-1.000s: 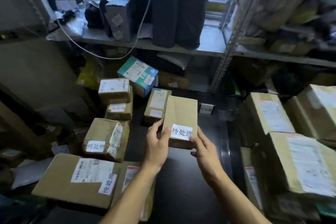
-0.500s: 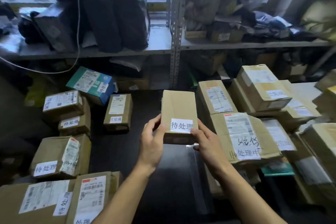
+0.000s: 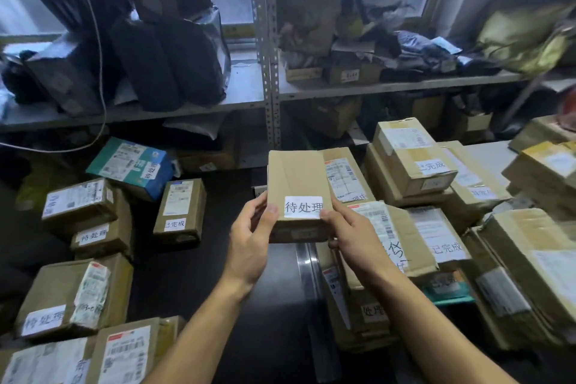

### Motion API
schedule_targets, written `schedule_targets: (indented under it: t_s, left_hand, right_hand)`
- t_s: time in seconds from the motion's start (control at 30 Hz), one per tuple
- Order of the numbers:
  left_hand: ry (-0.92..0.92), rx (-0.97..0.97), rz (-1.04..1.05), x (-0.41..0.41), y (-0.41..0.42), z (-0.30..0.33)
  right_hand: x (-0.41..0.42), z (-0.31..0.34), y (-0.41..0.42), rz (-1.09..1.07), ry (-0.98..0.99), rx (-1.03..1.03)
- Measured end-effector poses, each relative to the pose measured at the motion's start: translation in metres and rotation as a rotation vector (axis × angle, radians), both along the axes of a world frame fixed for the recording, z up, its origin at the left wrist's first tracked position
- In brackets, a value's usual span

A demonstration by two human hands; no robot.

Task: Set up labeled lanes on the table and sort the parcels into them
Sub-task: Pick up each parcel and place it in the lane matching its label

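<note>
While both the left hand (image 3: pixel 249 237) and right hand (image 3: pixel 352 237) grip the cardboard parcel labelled 待处理 (image 3: pixel 297 193) above the table's middle, sorting is underway; next likely needs carrying it to the left-edge 待处理 boxes (image 3: pixel 93 235).

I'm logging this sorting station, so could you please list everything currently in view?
held parcel: one, brown, white label, centre
left parcels: several, brown, table's left
teal parcel: one, left rear
right parcels: many, brown, stacked right
table: one, black
shelf: grey metal, behind
dark bags: several, black, upper shelf left
left hand: one, fingers grip parcel's left edge
right hand: one, fingers grip its right edge
</note>
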State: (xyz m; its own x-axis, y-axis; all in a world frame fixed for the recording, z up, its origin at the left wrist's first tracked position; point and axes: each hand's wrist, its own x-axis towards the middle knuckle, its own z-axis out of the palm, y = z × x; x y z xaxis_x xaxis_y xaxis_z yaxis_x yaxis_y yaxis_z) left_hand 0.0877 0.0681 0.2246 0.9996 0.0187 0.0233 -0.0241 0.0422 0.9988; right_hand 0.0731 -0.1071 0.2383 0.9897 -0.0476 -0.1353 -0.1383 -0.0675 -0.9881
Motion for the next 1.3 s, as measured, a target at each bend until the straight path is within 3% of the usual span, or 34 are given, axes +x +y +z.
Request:
schedule_targets:
  t_s: [0.27,0.53,0.67,1.03,1.3]
  left_hand:
    - [0.133,-0.027,0.003,0.018,0.031,-0.029]
    - [0.443,0.019,-0.007,0.037,0.075,-0.11]
    - [0.544,0.003,-0.025,0.062,0.078,-0.152]
    - [0.594,-0.041,-0.044,0.15,0.049,-0.238]
    - [0.643,0.038,-0.058,0.143,0.048,-0.27]
  right_hand:
    - [0.018,-0.03,0.034,0.023,0.042,0.058]
    - [0.041,-0.129,0.095,-0.115,0.343,0.015]
    - [0.063,-0.167,0.109,-0.161,0.386,-0.032]
    - [0.149,-0.221,0.1,-0.314,0.369,-0.168]
    - [0.15,-0.248,0.09,-0.169,0.479,-0.359]
